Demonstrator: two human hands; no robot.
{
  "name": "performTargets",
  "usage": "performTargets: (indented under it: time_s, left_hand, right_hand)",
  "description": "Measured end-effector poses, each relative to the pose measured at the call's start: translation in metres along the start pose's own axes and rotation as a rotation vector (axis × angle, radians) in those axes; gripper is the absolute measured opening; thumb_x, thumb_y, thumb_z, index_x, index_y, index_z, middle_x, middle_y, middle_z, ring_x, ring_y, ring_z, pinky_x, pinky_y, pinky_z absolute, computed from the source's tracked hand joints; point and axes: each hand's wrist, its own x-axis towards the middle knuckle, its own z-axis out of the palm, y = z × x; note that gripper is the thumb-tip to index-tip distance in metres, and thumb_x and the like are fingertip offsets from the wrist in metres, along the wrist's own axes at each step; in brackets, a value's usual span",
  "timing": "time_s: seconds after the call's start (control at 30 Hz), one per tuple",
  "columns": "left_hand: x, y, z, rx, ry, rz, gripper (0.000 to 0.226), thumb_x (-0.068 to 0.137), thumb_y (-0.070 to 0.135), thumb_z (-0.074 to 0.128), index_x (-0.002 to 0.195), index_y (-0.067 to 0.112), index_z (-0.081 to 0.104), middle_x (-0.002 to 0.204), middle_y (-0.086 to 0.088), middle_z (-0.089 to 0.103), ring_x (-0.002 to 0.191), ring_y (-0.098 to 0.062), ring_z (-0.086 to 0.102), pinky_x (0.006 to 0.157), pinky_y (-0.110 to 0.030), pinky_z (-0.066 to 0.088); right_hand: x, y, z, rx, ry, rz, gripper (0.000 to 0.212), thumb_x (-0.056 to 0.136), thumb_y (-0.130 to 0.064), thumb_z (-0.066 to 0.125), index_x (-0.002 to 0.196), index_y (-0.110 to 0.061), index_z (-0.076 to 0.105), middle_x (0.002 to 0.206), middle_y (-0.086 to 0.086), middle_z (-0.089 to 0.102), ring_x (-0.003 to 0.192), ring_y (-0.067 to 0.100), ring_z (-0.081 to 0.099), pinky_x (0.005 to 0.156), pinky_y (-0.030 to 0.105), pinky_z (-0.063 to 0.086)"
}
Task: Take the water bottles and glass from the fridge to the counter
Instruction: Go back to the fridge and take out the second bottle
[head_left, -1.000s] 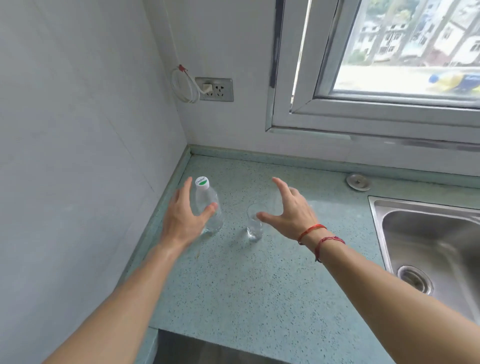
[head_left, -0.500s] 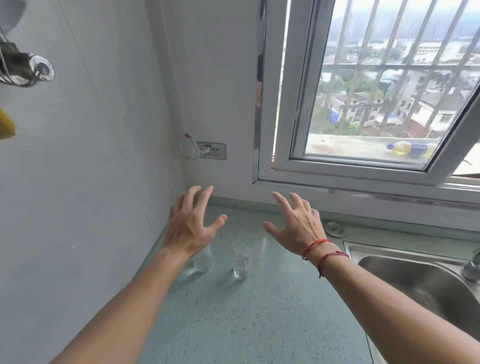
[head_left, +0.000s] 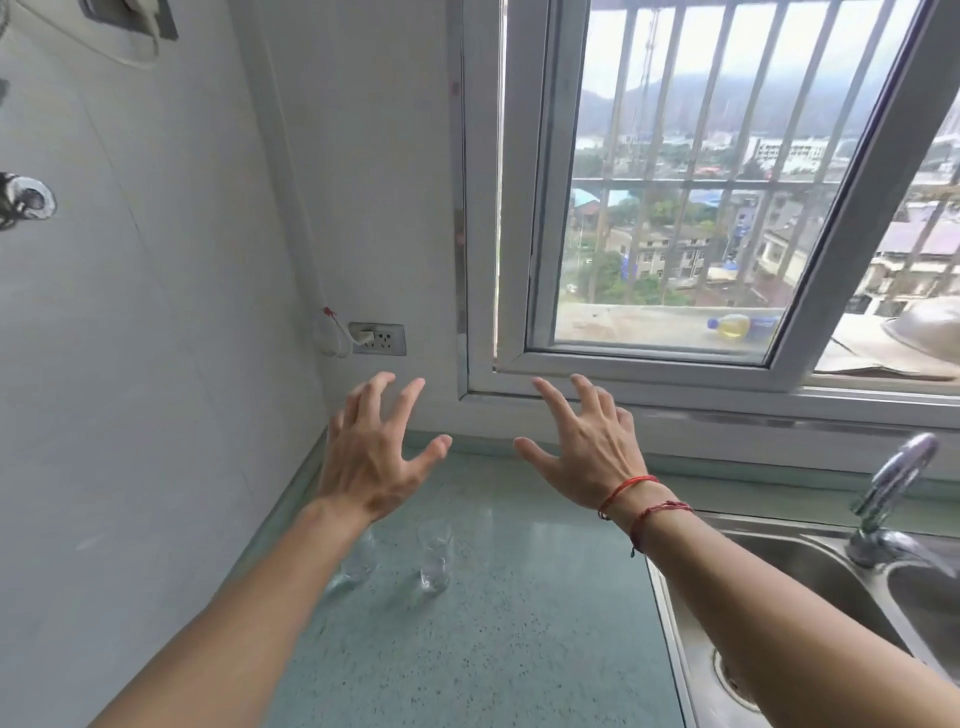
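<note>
Hands first: the left hand (head_left: 374, 457) and right hand (head_left: 587, 457) both hang in the air above the counter (head_left: 493, 649), fingers splayed, gripping nothing. Nearest me the counter lies open and speckled, hemmed in by the wall (head_left: 156, 364) at nine o'clock and the sink (head_left: 805, 587) rim at three. Beyond that, the water bottle (head_left: 358, 564) stands under the left wrist, which hides its top. The glass (head_left: 435, 556) stands just beside the bottle at three o'clock, not touching. Farther off, at twelve, are the socket (head_left: 376, 339) and the window (head_left: 649, 208). The faucet (head_left: 893, 493) rises at two.
</note>
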Motion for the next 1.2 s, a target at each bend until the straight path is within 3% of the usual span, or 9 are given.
performTargets:
  time_s: [0.23,0.53,0.93,1.2]
  left_hand:
    - [0.026,0.063,0.014,-0.039,0.011,0.115,0.08,0.083,0.068,0.042,0.142,0.016,0.052,0.143,-0.018,0.046,0.129,-0.035,0.044,0.094,-0.053,0.045]
    - [0.05,0.149,0.041,-0.128,-0.031,0.379,0.077,0.084,0.065,0.042,0.139,0.013,0.055,0.139,-0.02,0.051,0.122,-0.041,0.05,0.088,-0.058,0.048]
    - [0.01,0.29,0.055,-0.418,-0.119,0.825,0.078,0.081,0.063,0.047,0.139,0.012,0.055,0.134,-0.02,0.052,0.117,-0.04,0.05,0.081,-0.055,0.05]
    - [-0.071,0.426,0.047,-0.58,-0.188,1.106,0.075,0.083,0.058,0.064,0.142,0.014,0.052,0.138,-0.02,0.049,0.122,-0.041,0.048,0.089,-0.057,0.049]
  right_hand:
    - [-0.018,0.055,-0.028,-0.077,0.029,0.077,0.08,0.086,-0.072,0.044,0.154,-0.039,0.022,0.156,0.017,0.03,0.138,0.033,0.033,0.106,0.046,0.031]
    - [-0.084,0.132,-0.09,-0.238,0.072,0.352,0.078,0.086,-0.072,0.042,0.154,-0.038,0.023,0.153,0.017,0.032,0.136,0.032,0.034,0.105,0.047,0.031]
    - [-0.255,0.156,-0.177,-0.445,0.131,0.817,0.077,0.085,-0.072,0.039,0.152,-0.037,0.026,0.151,0.015,0.035,0.133,0.032,0.037,0.104,0.05,0.032]
    - [-0.395,0.16,-0.237,-0.569,0.18,1.104,0.074,0.083,-0.072,0.04,0.148,-0.037,0.029,0.139,0.012,0.041,0.123,0.032,0.043,0.099,0.048,0.037]
